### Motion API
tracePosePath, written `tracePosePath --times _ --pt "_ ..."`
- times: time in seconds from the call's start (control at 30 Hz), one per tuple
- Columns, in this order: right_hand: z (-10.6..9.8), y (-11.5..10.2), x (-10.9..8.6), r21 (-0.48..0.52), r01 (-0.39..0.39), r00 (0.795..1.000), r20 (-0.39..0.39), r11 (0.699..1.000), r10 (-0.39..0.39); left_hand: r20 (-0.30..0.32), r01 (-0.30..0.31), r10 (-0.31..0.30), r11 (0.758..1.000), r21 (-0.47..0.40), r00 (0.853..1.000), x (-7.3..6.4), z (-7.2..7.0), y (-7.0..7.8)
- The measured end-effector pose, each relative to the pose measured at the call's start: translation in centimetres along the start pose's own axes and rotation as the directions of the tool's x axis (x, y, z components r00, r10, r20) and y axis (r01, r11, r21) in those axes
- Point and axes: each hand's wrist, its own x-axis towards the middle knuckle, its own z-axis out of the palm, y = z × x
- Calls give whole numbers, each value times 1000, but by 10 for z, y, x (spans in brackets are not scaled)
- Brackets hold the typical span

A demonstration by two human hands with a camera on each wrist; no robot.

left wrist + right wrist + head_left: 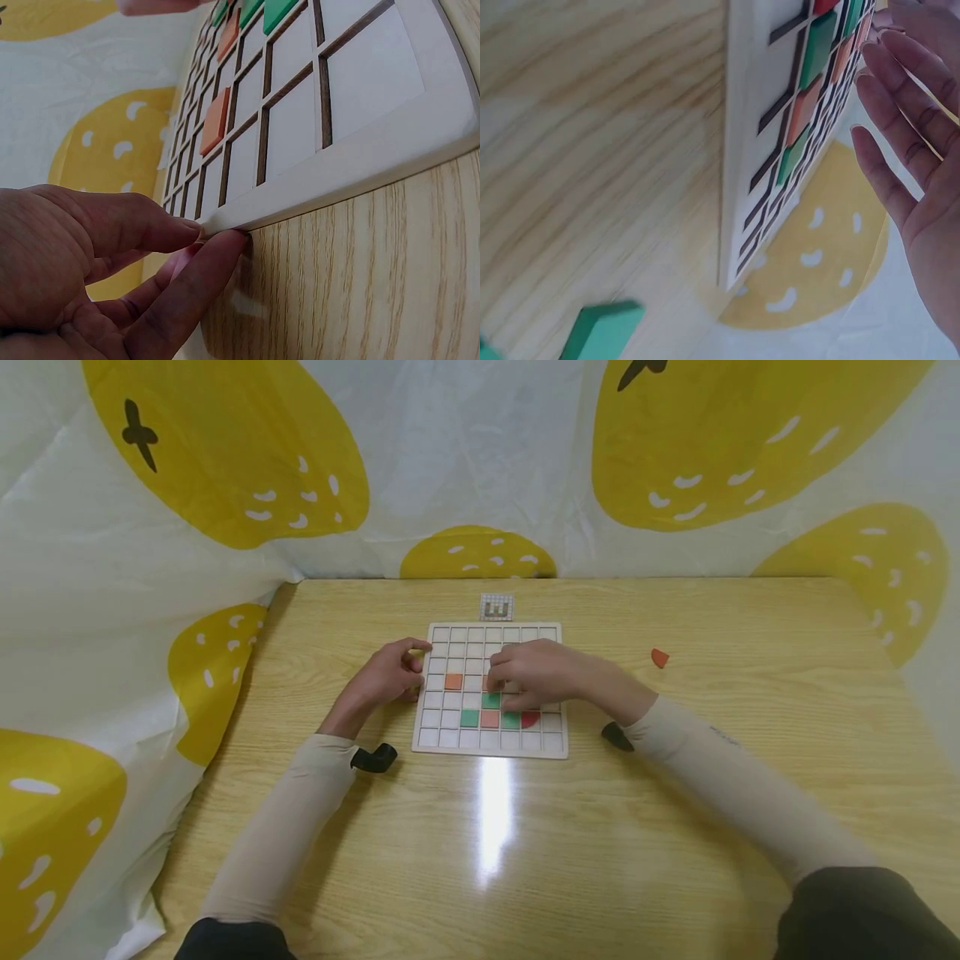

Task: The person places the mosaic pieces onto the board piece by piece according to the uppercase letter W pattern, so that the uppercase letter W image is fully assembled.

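Note:
A white gridded board (450, 745) with dark grid lines lies on the wooden table. My left hand (388, 672) is at its left edge; in the left wrist view, thumb and a finger touch the rim. My right hand (536, 670) is over the board's middle, with fingers fairly straight and apart in the right wrist view. Its fingertips overlap an orange tile (487, 685) just behind a green tile (491, 700). Another orange square (453, 682) sits further left. Along a nearer row are a green tile (469, 718), a salmon tile (490, 718), another green tile and a red rounded piece (530, 719).
A small pattern card (497, 607) lies behind the board. An orange-red quarter-round piece (659, 657) is on the table to the right. The right wrist view shows a green piece (604, 330) on the table. A lemon-print curtain (480, 468) hangs behind and at the left.

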Motion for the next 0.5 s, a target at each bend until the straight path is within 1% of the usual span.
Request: tracePosePath --times 0.1,0.37,0.5 --pt "-1 4 -8 21 -18 1000 0 1000 18 1 -1 1 1000 4 1000 -1 0 1" --pt "-6 14 -29 19 -42 999 -33 999 43 6 10 -10 1000 6 1000 -2 0 2" --pt "-7 21 -41 17 -84 996 -24 996 84 10 11 -11 1000 1 1000 -2 0 2"
